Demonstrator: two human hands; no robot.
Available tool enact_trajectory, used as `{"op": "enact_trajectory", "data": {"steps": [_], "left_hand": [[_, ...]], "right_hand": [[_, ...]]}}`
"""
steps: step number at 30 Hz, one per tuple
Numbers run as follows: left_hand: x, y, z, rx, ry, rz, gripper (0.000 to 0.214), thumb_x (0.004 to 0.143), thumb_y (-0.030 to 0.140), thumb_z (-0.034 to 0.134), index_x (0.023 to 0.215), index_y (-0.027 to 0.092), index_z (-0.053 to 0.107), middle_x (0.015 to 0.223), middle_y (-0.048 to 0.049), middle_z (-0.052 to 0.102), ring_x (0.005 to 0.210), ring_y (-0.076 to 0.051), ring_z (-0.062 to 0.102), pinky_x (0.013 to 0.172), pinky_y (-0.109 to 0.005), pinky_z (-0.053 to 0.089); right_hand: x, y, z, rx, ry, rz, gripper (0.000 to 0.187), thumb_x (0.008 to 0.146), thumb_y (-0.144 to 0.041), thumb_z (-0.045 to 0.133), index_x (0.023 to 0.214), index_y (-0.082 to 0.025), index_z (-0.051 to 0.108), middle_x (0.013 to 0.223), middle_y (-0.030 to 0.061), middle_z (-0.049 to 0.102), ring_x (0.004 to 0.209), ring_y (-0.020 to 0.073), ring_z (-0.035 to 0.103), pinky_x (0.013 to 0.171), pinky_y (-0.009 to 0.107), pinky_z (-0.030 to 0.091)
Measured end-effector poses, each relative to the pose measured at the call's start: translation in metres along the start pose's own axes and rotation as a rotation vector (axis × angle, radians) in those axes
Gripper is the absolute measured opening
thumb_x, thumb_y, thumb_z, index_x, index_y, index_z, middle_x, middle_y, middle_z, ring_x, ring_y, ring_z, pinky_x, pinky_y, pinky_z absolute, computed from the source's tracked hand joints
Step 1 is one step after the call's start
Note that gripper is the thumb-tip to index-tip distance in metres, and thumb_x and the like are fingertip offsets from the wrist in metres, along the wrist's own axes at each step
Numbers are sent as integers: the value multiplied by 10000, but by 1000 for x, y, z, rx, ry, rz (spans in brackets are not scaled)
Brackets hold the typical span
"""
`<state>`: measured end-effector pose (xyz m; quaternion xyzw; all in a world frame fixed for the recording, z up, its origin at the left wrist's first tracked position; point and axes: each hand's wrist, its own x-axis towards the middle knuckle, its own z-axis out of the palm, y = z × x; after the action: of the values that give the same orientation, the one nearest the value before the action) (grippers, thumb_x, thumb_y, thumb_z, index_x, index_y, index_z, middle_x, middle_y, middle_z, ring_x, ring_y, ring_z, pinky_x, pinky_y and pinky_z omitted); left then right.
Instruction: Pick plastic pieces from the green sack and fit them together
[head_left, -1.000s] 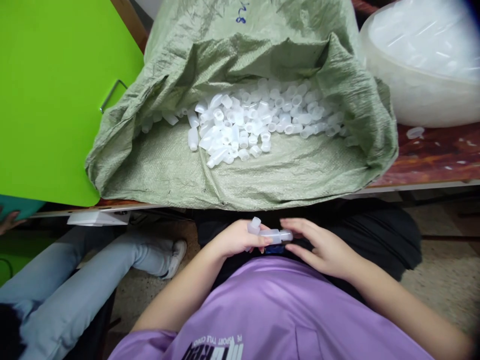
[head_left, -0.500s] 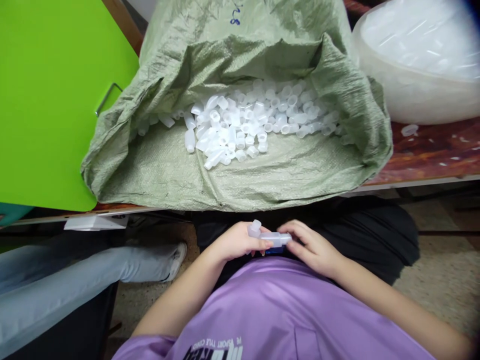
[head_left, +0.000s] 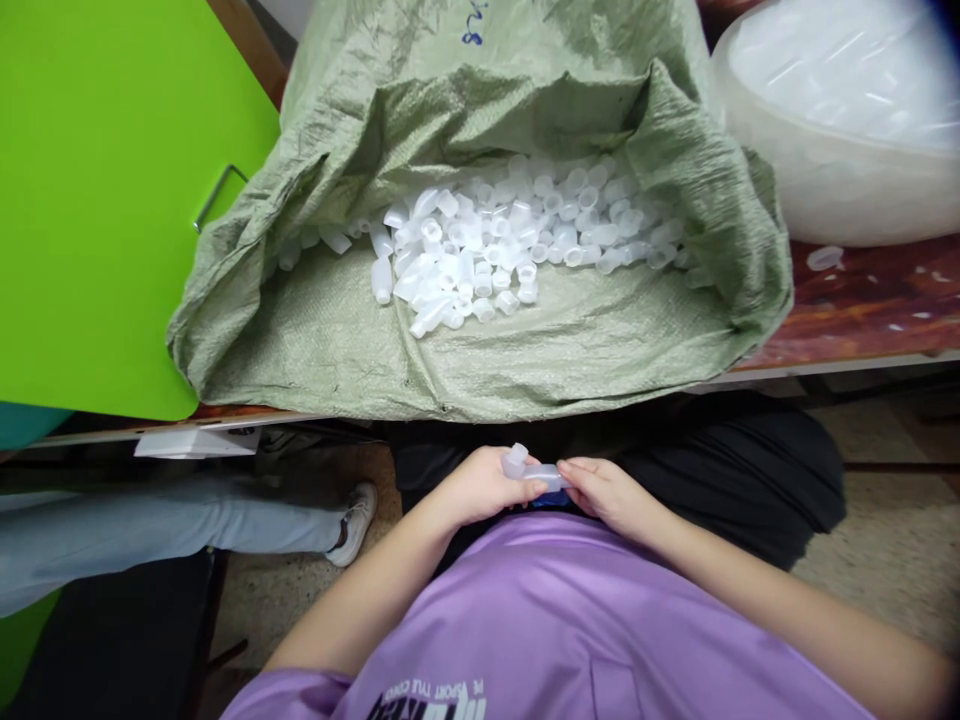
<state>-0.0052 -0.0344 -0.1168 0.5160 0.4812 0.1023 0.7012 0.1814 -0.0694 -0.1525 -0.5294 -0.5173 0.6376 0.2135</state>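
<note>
My left hand (head_left: 484, 487) is closed around a small translucent white plastic tube-like piece (head_left: 546, 477), its thumb lying along the near side. A second piece (head_left: 514, 459) of the same plastic, with a narrow neck, sticks up from that hand's fingers. From the other side, my right hand (head_left: 611, 492) pinches the end of the first piece between thumb and fingers, covering its tip. Something blue (head_left: 553, 498) shows just under the held piece; its kind is hidden. Above my hands, many similar translucent pieces (head_left: 465, 260) lie heaped in the mouth of a green woven sack (head_left: 315, 340).
On the right stands a large translucent tub (head_left: 825, 190) heaped with white plastic pieces, one loose piece (head_left: 825, 258) beside it. A bright green board (head_left: 112, 200) lies left of the sack. Another person's leg in pale jeans (head_left: 247, 518) is at the lower left.
My right fingers have closed on the end of the plastic piece, where before they were looser around it. The other person's leg and shoe have shifted slightly.
</note>
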Motion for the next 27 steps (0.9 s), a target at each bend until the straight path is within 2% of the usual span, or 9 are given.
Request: {"op": "enact_trajectory", "data": {"steps": [4,7,10,13,15,17,20,24,27], "left_hand": [[14,0,5,317,237,93,346,752,312,608,1062,160,626,997,-75,668,898,-208,601,836,-319,441],[22,3,5,529,361,166,455,723,314,647,1158,210,569,1194,-73,591,1101,-240,525,960,-335,373],[25,4,4,568,382,153,422,720,367,648,1109,215,587,1117,-57,625,1031,-219,563,909,-290,406],[23,2,4,551,318,107,308,723,420,627,941,203,634,892,-13,660,821,-176,606,749,-245,442],[20,2,4,541,262,67,294,699,450,635,819,181,624,729,15,620,694,-152,580,630,-229,419],[16,3,5,530,224,41,336,664,481,653,775,169,595,650,32,567,631,-137,540,561,-220,378],[8,5,5,549,200,48,379,683,515,617,832,169,574,666,23,560,626,-141,524,552,-225,365],[-4,7,4,603,200,114,276,795,407,496,936,176,548,822,-29,607,719,-160,555,640,-245,399],[-16,9,1,591,185,127,300,813,397,476,1004,169,514,887,-49,602,757,-164,549,661,-251,407]], "right_hand": [[11,8,-12,-72,126,-10,469,839,-566,394,991,-160,572,750,44,602,663,164,561,632,297,450],[12,6,-30,-241,217,10,546,849,-545,396,1253,-185,466,1176,128,573,1026,234,562,889,377,415],[-2,-16,-47,-413,29,8,470,850,-510,428,1161,-192,579,1166,109,605,1051,239,568,927,370,409],[-21,-59,-59,-455,-233,-187,333,852,-446,475,1016,-219,656,966,45,669,865,174,624,791,285,472],[-25,-92,-63,-469,-110,-363,275,865,-399,475,935,-211,663,849,29,665,773,146,616,710,249,471],[-14,-122,-65,-607,186,-496,234,864,-352,482,906,-197,652,825,36,656,764,152,602,708,260,457],[27,-156,-61,-904,437,-477,243,859,-307,468,980,-168,627,919,81,644,828,205,596,714,312,448],[85,-177,-48,-1179,425,-441,292,853,-272,453,1078,-135,579,1020,139,603,889,265,585,717,357,447],[101,-180,-39,-1282,369,-399,268,848,-193,417,1024,-110,601,975,160,588,868,279,586,704,370,449]]}}
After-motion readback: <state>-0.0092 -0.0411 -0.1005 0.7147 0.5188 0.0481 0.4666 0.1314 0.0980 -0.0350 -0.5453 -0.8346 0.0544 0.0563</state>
